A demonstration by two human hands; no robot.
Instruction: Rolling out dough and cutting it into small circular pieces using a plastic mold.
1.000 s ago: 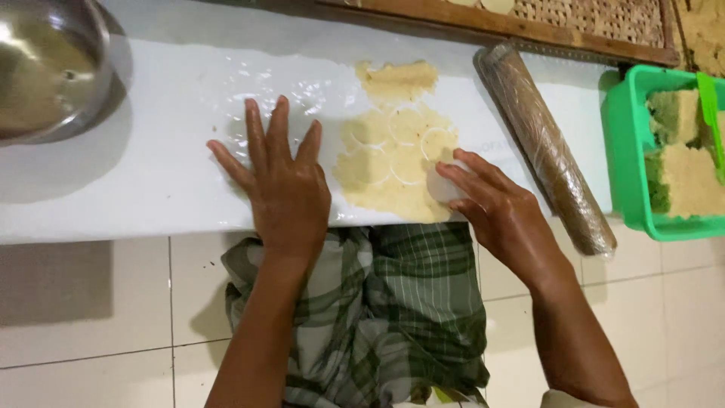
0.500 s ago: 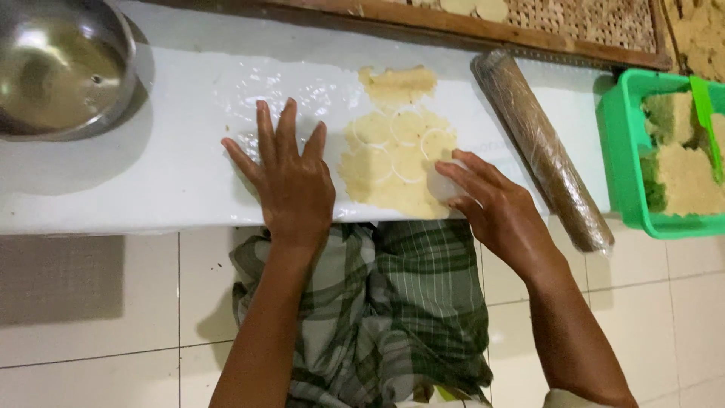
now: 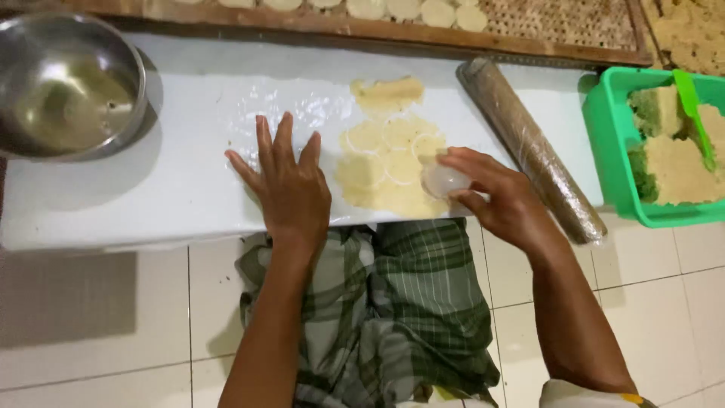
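A thin sheet of pale yellow dough (image 3: 381, 170) lies on clear plastic film over the white board (image 3: 136, 196), with several round cuts pressed into it. My left hand (image 3: 291, 185) lies flat with fingers spread on the film, just left of the dough. My right hand (image 3: 498, 200) grips a small round clear cutter (image 3: 442, 180), held at the dough's right edge and tilted up a little. A loose scrap of dough (image 3: 389, 92) sits above the sheet.
A steel bowl (image 3: 64, 87) stands at the far left. A film-wrapped rolling pin (image 3: 529, 147) lies diagonally at the right. A green tub (image 3: 615, 151) holds dough and a green scraper. A woven tray (image 3: 559, 23) with cut rounds runs along the back.
My right hand has lifted the cutter off the dough's right edge and tilted it. The left hand stays flat on the film. The camera view has shifted slightly.
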